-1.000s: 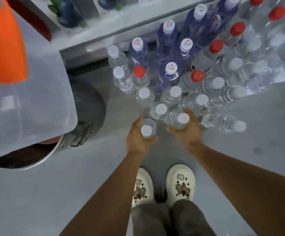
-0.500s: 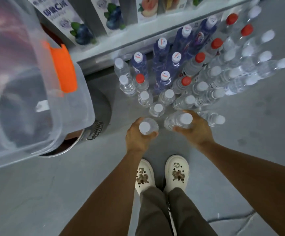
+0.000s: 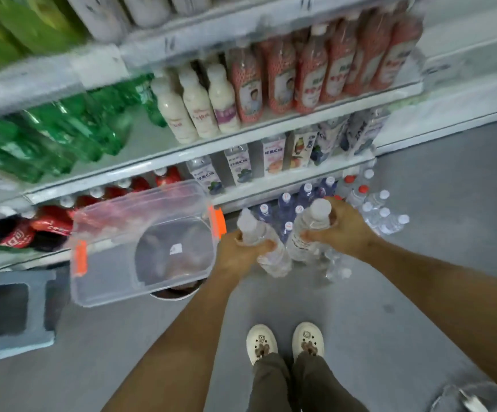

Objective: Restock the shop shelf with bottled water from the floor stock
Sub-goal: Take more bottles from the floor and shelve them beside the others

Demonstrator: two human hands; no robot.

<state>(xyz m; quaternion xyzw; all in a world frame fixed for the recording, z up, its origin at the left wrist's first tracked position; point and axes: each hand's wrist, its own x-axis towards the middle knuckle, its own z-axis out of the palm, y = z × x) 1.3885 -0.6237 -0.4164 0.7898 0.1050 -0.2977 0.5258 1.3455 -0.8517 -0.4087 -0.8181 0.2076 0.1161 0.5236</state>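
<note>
My left hand (image 3: 235, 257) has its grip wrapped tight around a clear water bottle (image 3: 274, 260). The white cap points up and leans a little to the left. My right hand (image 3: 342, 230) has its grip wrapped tight around a second water bottle (image 3: 312, 221), and that cap points up too. The two bottles are just beside each other, in front of the lowest shelf (image 3: 271, 185).

Behind my hands, more water stands on the grey floor (image 3: 434, 203). There are blue bottles (image 3: 285, 203) near the shelf and clear floor bottles (image 3: 385, 214) to the right, some with red caps.

To the left of my left hand is a clear plastic box (image 3: 107, 278) with orange clips (image 3: 219, 220).

Up on the shelves I see green bottles (image 3: 63, 135), milky white bottles (image 3: 196, 105) and red drink bottles (image 3: 315, 69), all a bit blurry. My white shoes (image 3: 262, 341) are on the floor below my arms.
</note>
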